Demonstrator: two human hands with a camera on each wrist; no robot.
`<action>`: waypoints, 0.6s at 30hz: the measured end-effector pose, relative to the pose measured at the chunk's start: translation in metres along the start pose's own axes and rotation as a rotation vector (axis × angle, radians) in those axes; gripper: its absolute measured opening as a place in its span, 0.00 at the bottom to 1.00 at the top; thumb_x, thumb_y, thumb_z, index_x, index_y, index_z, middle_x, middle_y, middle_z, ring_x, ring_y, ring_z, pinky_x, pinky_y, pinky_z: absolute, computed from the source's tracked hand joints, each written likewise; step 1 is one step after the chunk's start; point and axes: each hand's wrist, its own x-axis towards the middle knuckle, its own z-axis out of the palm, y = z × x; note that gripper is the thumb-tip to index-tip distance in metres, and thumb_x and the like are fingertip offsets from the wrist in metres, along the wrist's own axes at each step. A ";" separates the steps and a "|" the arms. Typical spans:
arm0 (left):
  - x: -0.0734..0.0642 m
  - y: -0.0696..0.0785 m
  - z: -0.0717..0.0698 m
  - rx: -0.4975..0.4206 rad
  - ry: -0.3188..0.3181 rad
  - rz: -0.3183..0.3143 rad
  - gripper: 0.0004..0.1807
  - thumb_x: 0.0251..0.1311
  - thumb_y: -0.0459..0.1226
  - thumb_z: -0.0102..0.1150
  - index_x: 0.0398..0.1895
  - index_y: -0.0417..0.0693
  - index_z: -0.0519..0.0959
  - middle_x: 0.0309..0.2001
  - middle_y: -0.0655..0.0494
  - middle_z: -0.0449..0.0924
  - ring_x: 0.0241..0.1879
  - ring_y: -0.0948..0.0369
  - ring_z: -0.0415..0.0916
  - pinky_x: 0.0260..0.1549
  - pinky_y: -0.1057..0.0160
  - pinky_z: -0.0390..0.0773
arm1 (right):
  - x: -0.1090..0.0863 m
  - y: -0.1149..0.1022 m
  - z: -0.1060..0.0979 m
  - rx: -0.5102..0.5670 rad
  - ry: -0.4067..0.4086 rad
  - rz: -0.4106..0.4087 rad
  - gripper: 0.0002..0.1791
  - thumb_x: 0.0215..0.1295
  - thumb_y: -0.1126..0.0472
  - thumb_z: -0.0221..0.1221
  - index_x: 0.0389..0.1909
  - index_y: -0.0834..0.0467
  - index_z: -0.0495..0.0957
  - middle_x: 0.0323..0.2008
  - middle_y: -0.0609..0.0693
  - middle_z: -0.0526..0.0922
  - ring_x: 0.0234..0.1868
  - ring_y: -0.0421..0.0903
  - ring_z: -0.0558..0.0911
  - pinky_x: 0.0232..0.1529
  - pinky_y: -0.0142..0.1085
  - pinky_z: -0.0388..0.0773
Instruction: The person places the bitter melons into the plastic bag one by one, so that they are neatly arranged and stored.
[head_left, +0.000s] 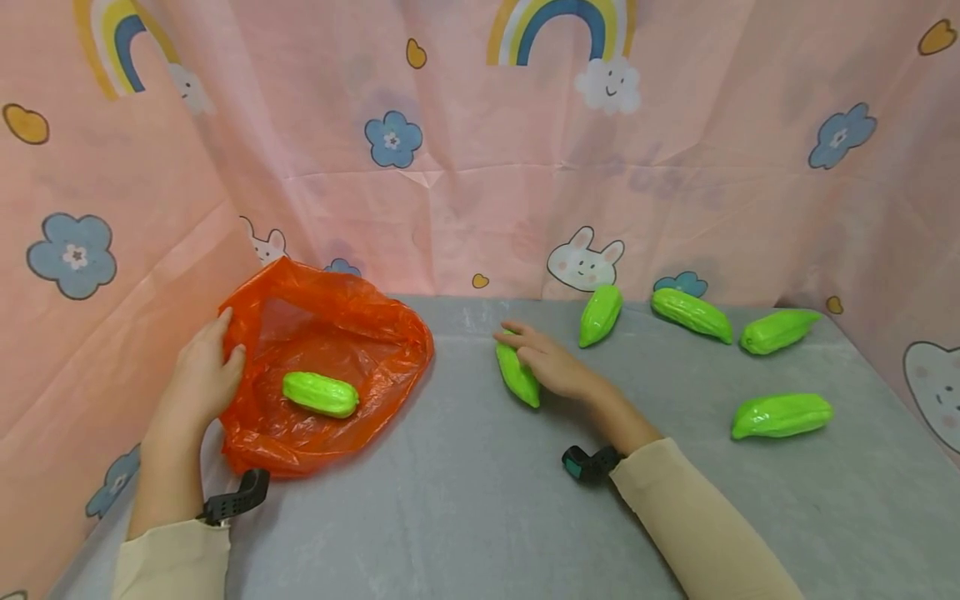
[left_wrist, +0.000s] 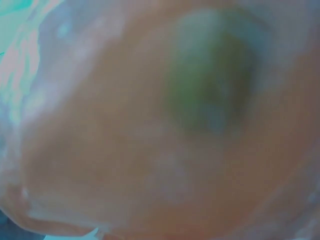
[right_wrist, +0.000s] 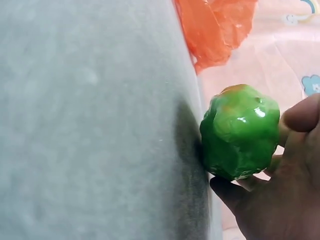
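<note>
At the left my left hand [head_left: 201, 367] grips the rim of an orange plastic bag [head_left: 397, 329], whose mouth gapes wide. One green bitter melon [head_left: 321, 394] lies inside it. Through the blurred bag film in the left wrist view, a green shape [left_wrist: 212, 75] shows. Near the middle of the table, my right hand [head_left: 557, 365] holds another bitter melon [head_left: 519, 379] from above. The right wrist view shows that melon's blunt end [right_wrist: 242, 132] close to the table surface, thumb and fingers around its side.
Several more bitter melons lie to the right: one by the back edge [head_left: 601, 315], two farther right [head_left: 692, 314] [head_left: 778, 331], another nearer [head_left: 782, 416]. A pink patterned cloth [head_left: 465, 217] rises behind and beside the grey table [head_left: 450, 517].
</note>
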 end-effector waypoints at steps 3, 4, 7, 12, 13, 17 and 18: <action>0.001 0.000 0.000 0.007 0.002 0.005 0.36 0.76 0.37 0.39 0.81 0.36 0.39 0.77 0.24 0.46 0.73 0.27 0.48 0.65 0.24 0.56 | -0.001 -0.001 -0.002 0.007 -0.040 -0.004 0.35 0.68 0.65 0.36 0.77 0.62 0.59 0.82 0.59 0.48 0.82 0.62 0.46 0.79 0.63 0.48; 0.001 0.000 0.000 0.007 0.002 0.003 0.36 0.76 0.37 0.39 0.81 0.36 0.39 0.77 0.24 0.46 0.74 0.27 0.48 0.66 0.24 0.56 | -0.001 0.000 -0.003 0.009 -0.045 -0.005 0.35 0.68 0.65 0.36 0.77 0.62 0.59 0.82 0.59 0.48 0.82 0.62 0.45 0.78 0.63 0.49; 0.001 0.000 0.000 0.005 0.000 -0.002 0.36 0.76 0.37 0.39 0.81 0.36 0.39 0.77 0.24 0.46 0.73 0.27 0.48 0.66 0.24 0.57 | -0.001 0.001 -0.006 0.001 -0.046 -0.008 0.35 0.66 0.66 0.41 0.77 0.63 0.59 0.82 0.60 0.47 0.82 0.62 0.46 0.78 0.64 0.49; 0.001 -0.001 0.001 0.003 -0.004 -0.001 0.36 0.76 0.37 0.39 0.81 0.35 0.40 0.77 0.24 0.46 0.74 0.27 0.48 0.65 0.24 0.57 | -0.002 0.001 -0.013 -0.039 -0.039 0.005 0.34 0.67 0.62 0.51 0.76 0.62 0.62 0.81 0.60 0.50 0.81 0.63 0.50 0.78 0.65 0.51; 0.001 -0.001 0.001 0.001 -0.004 0.000 0.36 0.76 0.37 0.39 0.81 0.35 0.39 0.77 0.24 0.45 0.74 0.27 0.48 0.65 0.24 0.57 | -0.003 0.001 -0.014 -0.054 -0.037 0.006 0.34 0.67 0.61 0.53 0.75 0.61 0.63 0.81 0.61 0.51 0.80 0.64 0.52 0.77 0.64 0.53; 0.001 -0.001 0.001 0.001 -0.005 0.003 0.36 0.77 0.37 0.39 0.81 0.35 0.39 0.77 0.24 0.46 0.74 0.27 0.48 0.65 0.24 0.57 | -0.004 0.004 -0.019 -0.137 -0.019 -0.009 0.32 0.69 0.57 0.56 0.72 0.60 0.68 0.78 0.62 0.58 0.77 0.65 0.58 0.74 0.64 0.60; 0.001 -0.001 0.001 0.000 -0.006 0.002 0.36 0.77 0.37 0.39 0.81 0.35 0.39 0.77 0.24 0.45 0.74 0.27 0.48 0.65 0.24 0.57 | -0.005 0.005 -0.020 -0.159 -0.013 -0.014 0.31 0.69 0.56 0.57 0.72 0.60 0.69 0.77 0.63 0.60 0.76 0.65 0.60 0.73 0.63 0.62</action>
